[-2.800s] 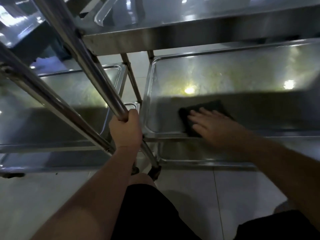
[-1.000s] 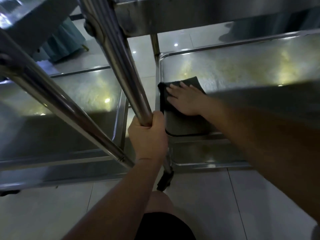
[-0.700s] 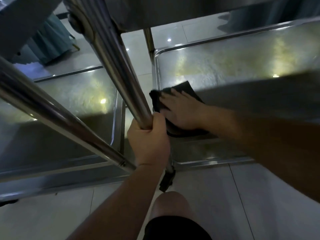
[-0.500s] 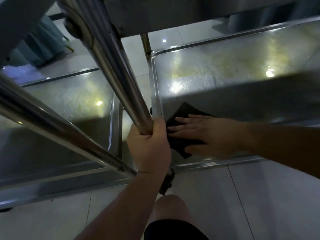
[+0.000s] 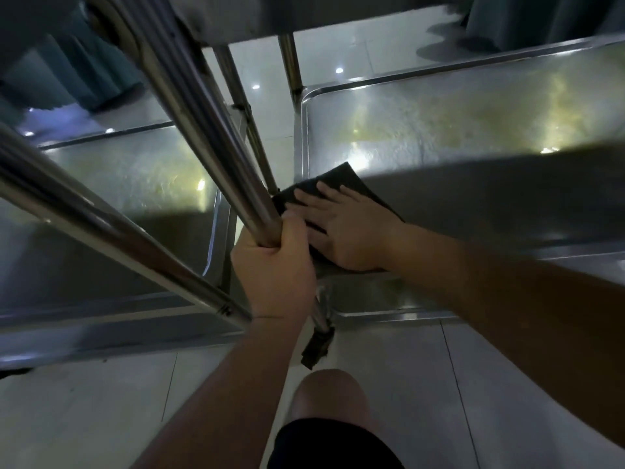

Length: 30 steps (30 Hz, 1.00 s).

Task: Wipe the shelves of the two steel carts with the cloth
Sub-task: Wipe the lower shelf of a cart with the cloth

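Two steel carts stand side by side. My right hand point(image 5: 345, 231) lies flat with straight fingers on a dark cloth point(image 5: 341, 181), pressing it onto the near left corner of the right cart's middle shelf point(image 5: 456, 126). Part of the cloth is hidden under the palm. My left hand point(image 5: 274, 265) grips the slanted steel post point(image 5: 209, 130) of that cart just left of the cloth. The left cart's shelf point(image 5: 135, 170) lies to the left, untouched.
A second slanted steel tube point(image 5: 101, 225) crosses the left side. The upper shelf overhangs at the top. A lower shelf point(image 5: 382, 299) and a black caster point(image 5: 316, 350) sit below, on a tiled floor. My knee point(image 5: 331, 394) is close to the cart.
My right hand slid the cloth along the shelf's left end: it drew back toward the near edge, then pushed slightly away again. The left hand kept its grip on the post.
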Each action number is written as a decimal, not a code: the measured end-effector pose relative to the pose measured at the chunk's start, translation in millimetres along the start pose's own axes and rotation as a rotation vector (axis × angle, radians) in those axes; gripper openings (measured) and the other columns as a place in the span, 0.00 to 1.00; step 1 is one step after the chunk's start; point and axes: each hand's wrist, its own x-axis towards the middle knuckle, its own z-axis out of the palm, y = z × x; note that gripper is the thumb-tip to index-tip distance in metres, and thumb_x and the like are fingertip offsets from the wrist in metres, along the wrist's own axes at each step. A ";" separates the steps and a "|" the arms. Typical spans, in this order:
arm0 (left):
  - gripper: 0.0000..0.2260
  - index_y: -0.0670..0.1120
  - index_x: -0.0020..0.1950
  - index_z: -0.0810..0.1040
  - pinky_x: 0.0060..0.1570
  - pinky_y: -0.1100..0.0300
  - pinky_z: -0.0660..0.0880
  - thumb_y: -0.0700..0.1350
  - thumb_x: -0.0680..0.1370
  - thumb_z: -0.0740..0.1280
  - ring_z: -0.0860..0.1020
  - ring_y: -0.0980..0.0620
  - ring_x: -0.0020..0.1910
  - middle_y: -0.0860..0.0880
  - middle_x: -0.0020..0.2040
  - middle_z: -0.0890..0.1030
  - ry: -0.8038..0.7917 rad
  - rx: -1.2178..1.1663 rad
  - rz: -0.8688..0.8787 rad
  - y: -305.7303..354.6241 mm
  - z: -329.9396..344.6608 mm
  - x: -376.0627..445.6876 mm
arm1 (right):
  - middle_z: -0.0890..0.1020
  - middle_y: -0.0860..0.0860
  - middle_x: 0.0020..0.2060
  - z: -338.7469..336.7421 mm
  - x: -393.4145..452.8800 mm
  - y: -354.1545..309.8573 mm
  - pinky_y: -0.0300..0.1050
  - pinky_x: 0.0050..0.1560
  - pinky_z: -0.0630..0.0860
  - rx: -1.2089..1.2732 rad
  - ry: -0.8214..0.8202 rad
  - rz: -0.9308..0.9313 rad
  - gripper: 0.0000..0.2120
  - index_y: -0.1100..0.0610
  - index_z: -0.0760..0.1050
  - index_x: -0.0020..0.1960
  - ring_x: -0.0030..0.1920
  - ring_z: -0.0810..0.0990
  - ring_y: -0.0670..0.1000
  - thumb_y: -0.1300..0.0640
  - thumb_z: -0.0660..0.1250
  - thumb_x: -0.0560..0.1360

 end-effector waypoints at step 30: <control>0.22 0.49 0.74 0.70 0.65 0.45 0.75 0.51 0.80 0.65 0.74 0.48 0.66 0.49 0.69 0.70 -0.555 0.771 0.554 14.1 168.2 -171.7 | 0.60 0.35 0.80 -37.9 -306.9 233.3 0.51 0.80 0.53 -0.058 0.152 0.199 0.31 0.37 0.61 0.80 0.82 0.55 0.45 0.31 0.48 0.79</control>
